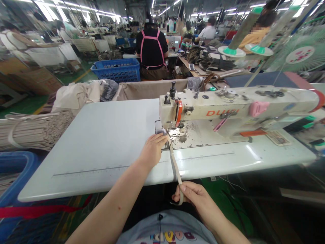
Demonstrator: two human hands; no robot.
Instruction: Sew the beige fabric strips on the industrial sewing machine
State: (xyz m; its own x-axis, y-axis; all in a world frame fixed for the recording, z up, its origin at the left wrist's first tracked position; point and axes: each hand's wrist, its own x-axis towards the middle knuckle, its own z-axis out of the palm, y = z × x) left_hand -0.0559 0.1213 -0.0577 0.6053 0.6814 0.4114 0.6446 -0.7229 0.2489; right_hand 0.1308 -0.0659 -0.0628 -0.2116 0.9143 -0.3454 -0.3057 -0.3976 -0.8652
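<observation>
A long narrow beige fabric strap [175,165] runs from under the head of the sewing machine [200,108] down over the front edge of the white table [114,135]. My left hand [153,149] lies flat beside the needle area, its fingers stretched out and their tips at the strap's upper end. Below the table's front edge, my right hand [191,194] is closed with thumb and fingers pinching the strap. The lower end bends into a loop by my fingers. The needle and the strap's far end are hard to make out.
Bundled beige strips [33,130] and a blue bin [19,162] stand at the left. Behind the table are beige cloth [78,93], a blue basket [118,69] and a seated person [152,47]. Thread cones [245,32] and a fan [301,54] rise at the right.
</observation>
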